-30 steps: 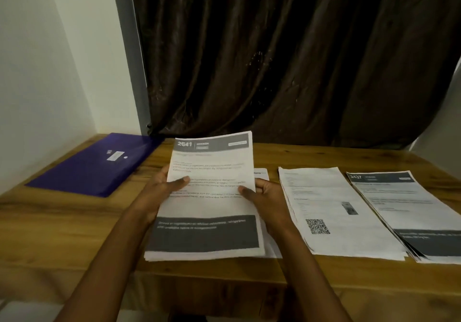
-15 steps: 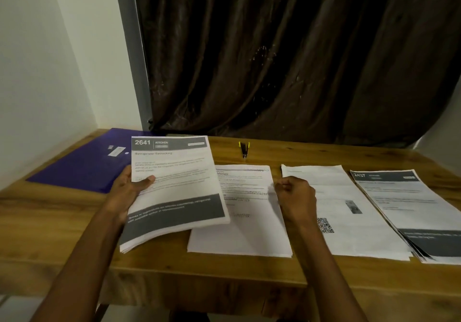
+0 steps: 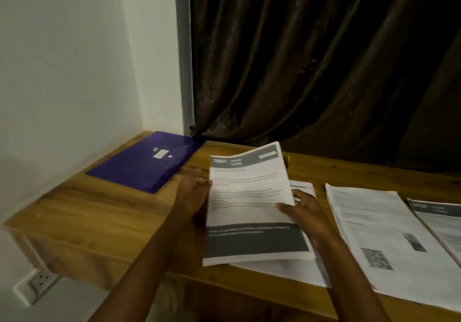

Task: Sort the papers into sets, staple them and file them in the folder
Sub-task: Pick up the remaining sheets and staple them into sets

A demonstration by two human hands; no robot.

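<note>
A stack of white papers with grey header and footer bands (image 3: 249,197) is lifted off the wooden desk (image 3: 99,209). My left hand (image 3: 193,194) grips its left edge from behind. My right hand (image 3: 301,211) holds its right edge, thumb on the front page. Under the stack lies another white sheet (image 3: 282,270). To the right lie a pile with a QR code (image 3: 374,234) and a grey-banded pile (image 3: 441,221) at the frame edge. The purple folder (image 3: 147,163) lies shut at the desk's back left corner. A small dark and yellow object (image 3: 288,162) peeks out behind the held stack.
A white wall runs along the desk's left side and a dark brown curtain (image 3: 311,59) hangs behind it. A wall socket (image 3: 41,280) sits low on the left, below the desk's edge.
My right hand has come back from the desk to take the stack's right edge. The stack has shifted right over the middle sheet, and my view has turned left.
</note>
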